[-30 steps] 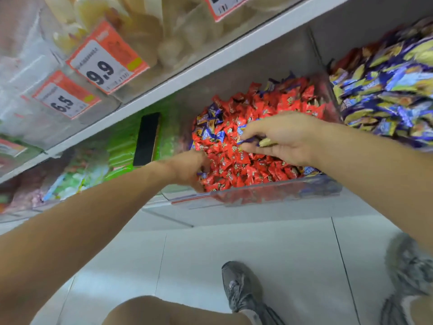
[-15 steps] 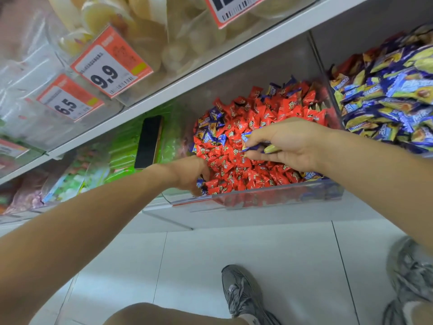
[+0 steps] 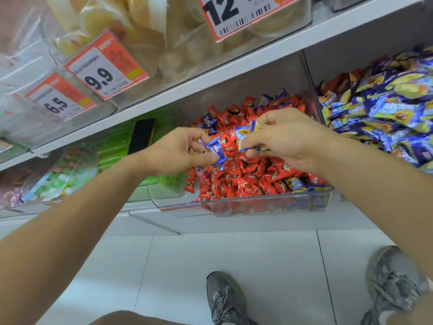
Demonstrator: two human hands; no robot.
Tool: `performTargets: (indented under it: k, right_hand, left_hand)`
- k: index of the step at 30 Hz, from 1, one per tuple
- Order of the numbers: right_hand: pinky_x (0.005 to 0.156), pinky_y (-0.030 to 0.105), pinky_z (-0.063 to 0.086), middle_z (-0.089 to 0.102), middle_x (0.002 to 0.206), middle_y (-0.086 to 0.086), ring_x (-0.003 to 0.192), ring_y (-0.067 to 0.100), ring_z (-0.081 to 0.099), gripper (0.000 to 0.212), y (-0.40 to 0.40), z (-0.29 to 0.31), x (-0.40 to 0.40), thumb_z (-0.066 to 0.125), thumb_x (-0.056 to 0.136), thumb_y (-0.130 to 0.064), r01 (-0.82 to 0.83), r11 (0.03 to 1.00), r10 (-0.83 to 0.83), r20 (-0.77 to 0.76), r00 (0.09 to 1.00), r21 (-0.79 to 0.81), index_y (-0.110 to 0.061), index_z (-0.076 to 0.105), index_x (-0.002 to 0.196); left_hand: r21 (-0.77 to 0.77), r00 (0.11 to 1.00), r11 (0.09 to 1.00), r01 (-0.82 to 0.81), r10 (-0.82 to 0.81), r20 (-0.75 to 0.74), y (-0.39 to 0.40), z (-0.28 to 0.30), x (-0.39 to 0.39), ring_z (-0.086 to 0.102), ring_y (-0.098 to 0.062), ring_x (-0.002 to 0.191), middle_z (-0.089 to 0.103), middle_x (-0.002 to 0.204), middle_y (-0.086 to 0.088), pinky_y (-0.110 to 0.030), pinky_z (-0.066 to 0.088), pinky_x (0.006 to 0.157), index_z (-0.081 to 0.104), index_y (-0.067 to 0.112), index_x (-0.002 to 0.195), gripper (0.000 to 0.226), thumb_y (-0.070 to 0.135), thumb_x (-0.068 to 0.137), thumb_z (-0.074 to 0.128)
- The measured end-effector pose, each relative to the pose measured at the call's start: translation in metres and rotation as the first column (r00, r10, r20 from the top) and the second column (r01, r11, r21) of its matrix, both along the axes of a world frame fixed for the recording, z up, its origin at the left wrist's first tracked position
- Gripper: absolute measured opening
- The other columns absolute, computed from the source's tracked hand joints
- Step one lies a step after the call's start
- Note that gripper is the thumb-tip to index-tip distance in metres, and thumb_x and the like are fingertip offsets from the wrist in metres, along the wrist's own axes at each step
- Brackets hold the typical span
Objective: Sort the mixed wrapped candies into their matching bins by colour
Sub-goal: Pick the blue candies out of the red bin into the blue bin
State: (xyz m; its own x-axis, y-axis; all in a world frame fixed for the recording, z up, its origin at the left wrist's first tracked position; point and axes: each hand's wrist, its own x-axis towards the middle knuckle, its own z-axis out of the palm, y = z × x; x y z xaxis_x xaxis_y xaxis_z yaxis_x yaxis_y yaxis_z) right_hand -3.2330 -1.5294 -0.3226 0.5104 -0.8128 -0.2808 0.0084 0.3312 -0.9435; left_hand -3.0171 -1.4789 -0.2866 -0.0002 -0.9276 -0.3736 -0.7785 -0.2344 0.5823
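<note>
Left hand (image 3: 178, 150) pinching shiny blue-wrapped candy (image 3: 216, 150) above red candies (image 3: 246, 177)

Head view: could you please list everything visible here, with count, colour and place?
red candies: many, red, filling the clear middle bin
blue candies: a few, blue, in the left hand's grip; more blue ones in the right hand's grip; others scattered in the red pile
blue-yellow candies: many, heaped in the bin to the right
green packs: several, bin to the left
phone: one, black, on the green packs
price tags: three, orange-white, upper shelf
pale snacks: many, cream, upper bins
shoes: two, grey, on the white floor
left hand: over the middle bin
right hand: over the middle bin
</note>
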Motion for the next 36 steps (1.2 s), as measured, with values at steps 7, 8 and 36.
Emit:
performTargets:
  k: [7,8,36]
  right_hand:
    - [0.073,0.052,0.058,0.073,0.082,0.003,0.052,0.017,0.067,0.024,-0.010,0.041,-0.079,0.075,0.080,-0.001,0.011,0.901,-0.114,-0.212,0.971,-0.434,-0.020,0.069,0.093]
    - [0.073,0.055,0.057,0.073,0.085,0.004,0.053,0.018,0.066,0.023,-0.014,0.042,-0.095,0.075,0.080,-0.003,0.038,0.895,-0.152,-0.226,0.962,-0.444,-0.021,0.070,0.094]
    - [0.098,0.039,0.043,0.055,0.119,0.007,0.113,0.027,0.055,0.032,0.005,-0.012,-0.001,0.058,0.089,-0.017,-0.523,0.382,-0.100,-0.596,0.796,-0.762,-0.013,0.060,0.120]
  left_hand:
    - [-0.241,0.948,0.969,-0.056,-0.024,-0.318,-0.017,0.005,-0.111,0.057,-0.018,0.051,0.065,0.069,-0.005,-0.020,0.037,0.043,0.051,0.002,0.106,0.024,0.018,0.093,0.063]
    - [-0.283,0.948,0.958,-0.042,-0.051,-0.313,-0.023,0.006,-0.128,0.058,-0.017,0.050,0.067,0.071,-0.009,-0.021,0.039,0.044,0.051,0.001,0.105,0.024,0.018,0.093,0.064]
    - [-0.038,0.841,0.980,-0.197,0.189,0.507,-0.013,-0.070,-0.002,0.042,-0.033,0.133,0.038,0.149,-0.015,-0.040,0.037,0.109,0.034,0.021,0.147,0.093,0.061,0.072,0.073]
